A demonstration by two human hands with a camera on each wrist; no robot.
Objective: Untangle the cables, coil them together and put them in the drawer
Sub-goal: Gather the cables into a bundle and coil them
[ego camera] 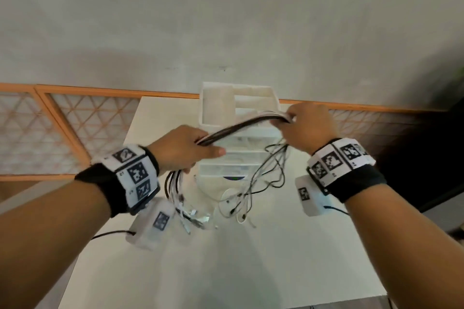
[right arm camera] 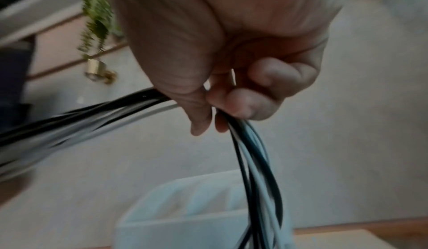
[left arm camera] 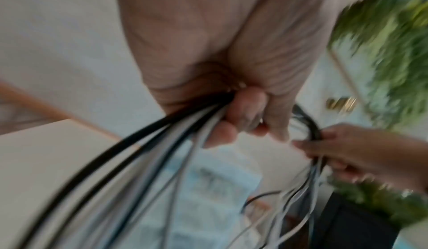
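A bundle of black and white cables [ego camera: 241,125] stretches between my two hands above the table. My left hand [ego camera: 185,149] grips one part of the bundle, and loose ends with plugs [ego camera: 183,203] hang below it. My right hand [ego camera: 305,125] grips the other part near the drawer unit's top, with more ends [ego camera: 258,183] trailing down to the table. The left wrist view shows my left hand's curled fingers [left arm camera: 241,110] closed round the cables [left arm camera: 129,152]. The right wrist view shows the right hand's fingers [right arm camera: 250,104] wrapped on the cables [right arm camera: 254,152].
A white drawer unit [ego camera: 238,133] stands at the back of the white table [ego camera: 175,258], its top tray [ego camera: 216,108] open upward. An orange-framed lattice panel [ego camera: 62,128] runs behind. A green plant [left arm camera: 393,42] is off to the side.
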